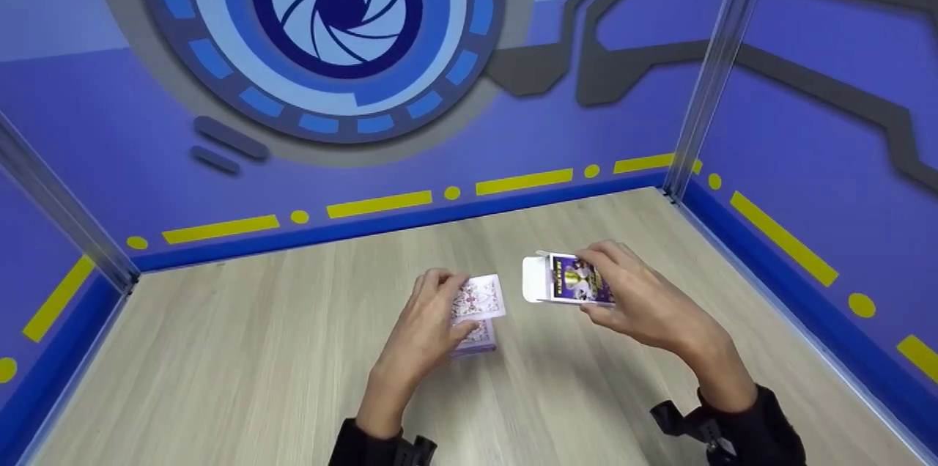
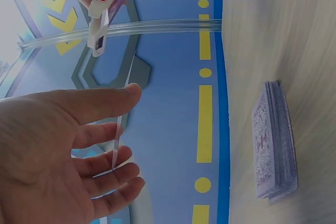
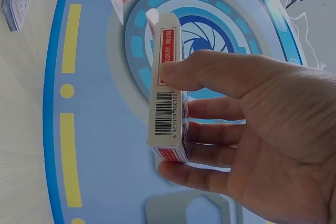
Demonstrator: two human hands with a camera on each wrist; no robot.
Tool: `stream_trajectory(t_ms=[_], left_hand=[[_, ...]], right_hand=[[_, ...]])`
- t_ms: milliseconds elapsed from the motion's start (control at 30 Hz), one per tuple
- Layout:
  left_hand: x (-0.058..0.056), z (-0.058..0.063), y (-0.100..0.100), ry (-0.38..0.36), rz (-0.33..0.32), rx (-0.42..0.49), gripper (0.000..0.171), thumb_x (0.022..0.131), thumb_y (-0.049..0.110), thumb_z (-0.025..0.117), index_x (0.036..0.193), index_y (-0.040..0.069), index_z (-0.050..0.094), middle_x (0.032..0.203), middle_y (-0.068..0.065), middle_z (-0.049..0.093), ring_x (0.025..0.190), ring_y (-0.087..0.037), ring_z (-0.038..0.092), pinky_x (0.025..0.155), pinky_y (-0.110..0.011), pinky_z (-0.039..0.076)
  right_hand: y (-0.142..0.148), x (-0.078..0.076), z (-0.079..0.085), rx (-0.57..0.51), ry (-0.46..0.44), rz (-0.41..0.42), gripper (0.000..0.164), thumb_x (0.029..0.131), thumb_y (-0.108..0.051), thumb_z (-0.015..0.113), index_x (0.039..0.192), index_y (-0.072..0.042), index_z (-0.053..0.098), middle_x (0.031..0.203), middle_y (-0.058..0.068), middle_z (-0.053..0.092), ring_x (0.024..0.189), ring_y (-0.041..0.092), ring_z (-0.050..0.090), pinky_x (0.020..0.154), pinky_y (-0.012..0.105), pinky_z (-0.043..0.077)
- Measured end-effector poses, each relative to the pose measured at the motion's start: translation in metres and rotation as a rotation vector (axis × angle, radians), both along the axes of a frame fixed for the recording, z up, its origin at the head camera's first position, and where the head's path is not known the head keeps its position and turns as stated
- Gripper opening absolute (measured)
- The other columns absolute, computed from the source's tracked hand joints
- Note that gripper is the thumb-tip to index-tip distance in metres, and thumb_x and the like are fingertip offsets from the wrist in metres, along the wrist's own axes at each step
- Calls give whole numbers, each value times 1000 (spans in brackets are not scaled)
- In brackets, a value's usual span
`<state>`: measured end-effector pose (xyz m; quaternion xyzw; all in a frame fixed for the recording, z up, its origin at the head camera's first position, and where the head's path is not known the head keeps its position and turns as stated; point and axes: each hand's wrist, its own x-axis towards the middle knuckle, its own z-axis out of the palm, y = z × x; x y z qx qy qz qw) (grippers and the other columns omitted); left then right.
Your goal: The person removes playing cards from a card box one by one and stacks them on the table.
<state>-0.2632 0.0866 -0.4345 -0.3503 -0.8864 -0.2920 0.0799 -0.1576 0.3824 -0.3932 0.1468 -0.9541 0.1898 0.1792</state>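
My left hand (image 1: 423, 321) pinches a thin playing card (image 1: 481, 295) with a pink and white patterned back, between thumb and fingertips. In the left wrist view the card appears almost edge-on. Below it, a stack of playing cards (image 2: 275, 142) lies on the table, apart from the hand and partly covered in the head view. My right hand (image 1: 648, 303) grips a card box (image 1: 570, 280) with a purple printed face. A barcode and a red panel mark its side in the right wrist view. Its white end flap stands open toward the left hand; the inside is hidden.
The pale wood-grain table (image 1: 242, 334) extends around both hands. Blue printed panels with yellow dashes enclose it at the back and sides. Clear corner posts, such as the right post (image 1: 722, 63), stand at the back corners.
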Motion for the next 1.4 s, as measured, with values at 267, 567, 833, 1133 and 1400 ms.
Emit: stream_trajectory(t_ms=[267, 567, 833, 1133, 1400], left_hand=[[-8, -11, -2, -75, 89, -34, 63, 81, 17, 90, 138, 8, 64, 128, -14, 51, 113, -27, 51, 93, -44, 51], [-14, -21, 0, -140, 97, -100, 64, 85, 14, 86, 140, -3, 59, 131, -19, 52, 114, -29, 57, 98, -47, 51], [-18, -37, 2, -170, 82, -144, 60, 84, 10, 85, 137, -3, 61, 127, -20, 56, 110, -34, 62, 95, -50, 52], [-23, -49, 7, -157, 90, -202, 55, 84, 10, 83, 133, -5, 63, 126, -20, 62, 117, -36, 59, 99, -53, 48], [-25, -59, 10, -187, 102, -201, 55, 82, 9, 85, 131, -4, 64, 130, -20, 63, 122, -37, 56, 105, -54, 44]], right_hand=[[1, 0, 1, -5, 5, 4, 63, 85, -13, 85, 139, 0, 56, 132, 12, 56, 108, 19, 55, 85, 37, 54], [1, 0, 3, -7, 3, -3, 62, 84, -13, 84, 139, 0, 56, 133, 12, 56, 107, 20, 55, 85, 38, 53], [1, 1, 2, -10, 5, -5, 62, 85, -13, 84, 139, -1, 57, 133, 11, 56, 107, 18, 55, 84, 36, 54], [0, 2, 1, -10, 5, -7, 61, 85, -14, 84, 139, -2, 57, 132, 10, 56, 107, 18, 56, 83, 35, 54], [1, 2, 2, 0, 12, 4, 62, 85, -15, 85, 138, -3, 57, 131, 9, 57, 106, 17, 56, 83, 35, 54]])
